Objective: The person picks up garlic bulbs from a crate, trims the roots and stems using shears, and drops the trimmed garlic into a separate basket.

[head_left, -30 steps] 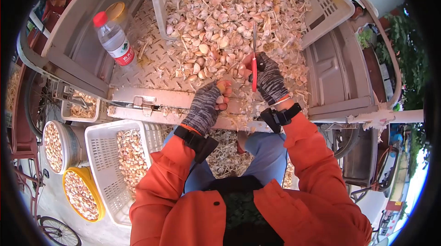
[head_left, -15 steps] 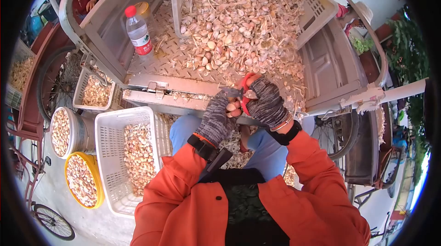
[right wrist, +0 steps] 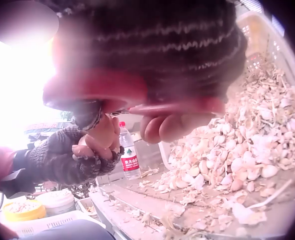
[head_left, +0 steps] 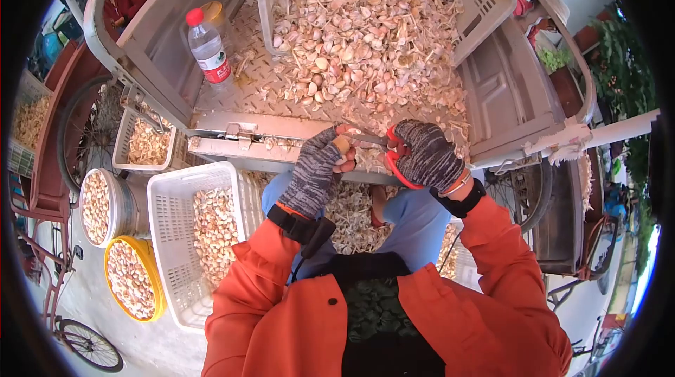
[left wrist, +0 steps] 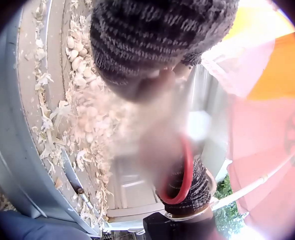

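In the head view my right hand [head_left: 427, 155], in a grey knitted fingerless glove, grips red-handled scissors [head_left: 402, 179]. Their blades point left, toward the fingers of my left hand [head_left: 315, 169]. That hand wears a matching glove and has its fingers curled around what looks like a pale garlic clove [head_left: 342, 144], mostly hidden by the fingers. Both hands are over the near edge of a metal cart bed, in front of a heap of garlic cloves [head_left: 365, 39]. The right wrist view shows the red handles [right wrist: 95, 90] close up, and the left wrist view shows one red loop [left wrist: 187, 172].
A red-capped water bottle [head_left: 209, 53] stands left on the cart bed. Beside the cart are a white basket [head_left: 172, 236], a yellow bucket [head_left: 160, 292] and a white bucket [head_left: 126, 208] holding cloves. Peelings cover the ground between the person's knees.
The scissors swung from pointing away to pointing left, and the right hand came to the left hand's fingers. Since then the right hand has drawn slightly right, with the handles spread.
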{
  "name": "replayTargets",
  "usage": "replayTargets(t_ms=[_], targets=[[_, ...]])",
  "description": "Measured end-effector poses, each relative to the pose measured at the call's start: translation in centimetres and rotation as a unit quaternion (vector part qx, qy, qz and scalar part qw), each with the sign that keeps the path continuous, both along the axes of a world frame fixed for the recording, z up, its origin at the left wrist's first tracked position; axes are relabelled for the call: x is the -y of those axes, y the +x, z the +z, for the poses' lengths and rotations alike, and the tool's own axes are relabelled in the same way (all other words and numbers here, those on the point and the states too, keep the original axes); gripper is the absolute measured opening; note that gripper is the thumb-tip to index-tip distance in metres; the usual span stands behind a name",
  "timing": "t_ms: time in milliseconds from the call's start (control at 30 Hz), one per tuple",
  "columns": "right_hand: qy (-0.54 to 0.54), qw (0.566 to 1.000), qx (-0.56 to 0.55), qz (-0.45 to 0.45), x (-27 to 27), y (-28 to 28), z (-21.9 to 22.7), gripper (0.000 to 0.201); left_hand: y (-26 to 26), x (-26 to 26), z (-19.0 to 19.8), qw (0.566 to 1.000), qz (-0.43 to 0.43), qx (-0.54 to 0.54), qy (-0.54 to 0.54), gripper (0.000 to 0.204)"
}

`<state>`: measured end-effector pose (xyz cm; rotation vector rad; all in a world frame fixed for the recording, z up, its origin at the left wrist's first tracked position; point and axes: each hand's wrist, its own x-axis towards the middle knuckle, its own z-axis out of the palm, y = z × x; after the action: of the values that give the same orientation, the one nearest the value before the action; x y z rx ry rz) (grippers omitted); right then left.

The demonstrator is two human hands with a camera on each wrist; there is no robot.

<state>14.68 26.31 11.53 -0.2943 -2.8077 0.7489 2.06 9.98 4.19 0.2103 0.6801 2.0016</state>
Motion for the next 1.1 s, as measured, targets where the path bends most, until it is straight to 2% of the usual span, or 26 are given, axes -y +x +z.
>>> replayTargets(t_ms=[67,200,267,300,333,367,400,433,467,500,533,567,600,633,667,700,733,800,833,867,933,967,1000,1067,1100], targets=[[0.031,0.999,0.005,-0.014,-0.1,-0.1,-0.6,0.029,-0.1,-0.1,-0.3,1.0,0.002,0.0,-0.013,0.022],[0.012,0.999,0.042,0.0,-1.7,-0.5,-3.5,0.031,-0.8,-0.3,-0.4,1.0,-0.003,-0.019,-0.017,0.017],[0.018,1.0,0.021,-0.005,-3.0,-0.7,-5.1,0.034,-2.1,0.7,-0.9,0.999,-0.004,-0.028,-0.043,0.017],[-0.146,0.979,0.103,-0.095,-3.3,-1.4,-4.2,0.033,-3.0,1.7,-1.5,0.997,-0.002,-0.042,-0.069,0.016],[-0.074,0.992,0.045,-0.09,-6.7,-1.8,-6.9,0.029,-4.0,3.7,-2.5,0.992,0.049,-0.083,-0.083,0.022],[-0.026,0.989,0.049,-0.135,-7.3,-2.5,-6.2,0.027,-5.3,6.3,-4.5,0.984,0.116,-0.116,-0.064,0.023],[0.022,0.982,0.052,-0.18,-7.8,-3.2,-5.5,0.025,-6.7,9.4,-5.3,0.969,0.143,-0.15,-0.134,0.024],[-0.001,0.98,0.013,-0.201,-9.5,-3.6,-7.2,0.025,-7.7,13.1,-7.6,0.952,0.199,-0.176,-0.151,0.02],[-0.001,0.979,0.015,-0.204,-10.4,-4.4,-7.9,0.025,-8.7,16.9,-10.0,0.928,0.224,-0.196,-0.226,0.021],[0.014,0.985,-0.049,-0.167,-10.8,-5.3,-8.5,0.026,-9.1,20.1,-11.9,0.904,0.23,-0.184,-0.309,0.027],[0.029,0.985,-0.112,-0.127,-10.7,-6.0,-9.0,0.026,-9.2,23.3,-13.8,0.873,0.235,-0.172,-0.39,0.034],[0.017,0.989,-0.093,-0.118,-10.2,-7.0,-9.1,0.028,-9.9,26.9,-18.1,0.813,0.199,-0.239,-0.493,0.045],[0.015,0.988,-0.096,-0.116,-10.0,-7.8,-9.5,0.028,-10.2,26.9,-18.3,0.734,0.161,-0.304,-0.585,0.057],[0.084,0.988,-0.087,-0.095,-10.0,-8.5,-10.0,0.029,-10.0,26.9,-16.8,0.533,-0.029,-0.374,-0.759,0.072],[0.152,0.983,-0.076,-0.074,-10.0,-9.0,-10.4,0.03,-9.5,27.7,-18.5,0.461,0.02,-0.434,-0.774,0.072],[0.192,0.974,-0.11,-0.055,-9.9,-9.3,-10.9,0.03,-9.0,26.0,-16.1,0.456,0.074,-0.478,-0.747,0.068],[0.188,0.974,-0.111,-0.054,-9.8,-9.5,-10.9,0.03,-8.3,22.9,-12.2,0.447,0.127,-0.521,-0.716,0.064],[0.142,0.983,-0.094,-0.072,-9.3,-9.9,-10.7,0.028,-7.5,17.3,-6.5,0.494,0.224,-0.63,-0.556,0.053],[0.093,0.985,-0.113,-0.095,-9.7,-10.0,-11.8,0.024,-6.9,14.3,-4.2,0.572,0.233,-0.609,-0.497,0.045],[0.092,0.984,-0.118,-0.094,-9.8,-9.9,-11.6,0.024,-6.4,11.3,-2.6,0.644,0.24,-0.584,-0.432,0.038],[-0.059,0.982,-0.055,-0.169,-10.0,-9.5,-10.0,0.023,-5.8,4.9,-2.8,0.806,0.194,-0.497,-0.257,0.036],[-0.076,0.979,-0.055,-0.183,-8.9,-8.8,-7.5,0.026,-5.3,1.7,-2.0,0.871,0.119,-0.415,-0.233,0.036],[-0.076,0.978,-0.061,-0.185,-9.3,-8.2,-7.8,0.026,-4.8,-1.2,-1.2,0.921,0.04,-0.327,-0.206,0.036],[-0.206,0.97,-0.084,-0.096,-10.7,-6.4,-8.8,0.028,-4.0,-5.5,-1.0,0.966,-0.08,-0.164,-0.182,0.036],[-0.268,0.96,-0.075,-0.039,-8.7,-5.3,-5.2,0.033,-3.9,-6.7,-1.2,0.966,-0.082,-0.166,-0.18,0.036]])
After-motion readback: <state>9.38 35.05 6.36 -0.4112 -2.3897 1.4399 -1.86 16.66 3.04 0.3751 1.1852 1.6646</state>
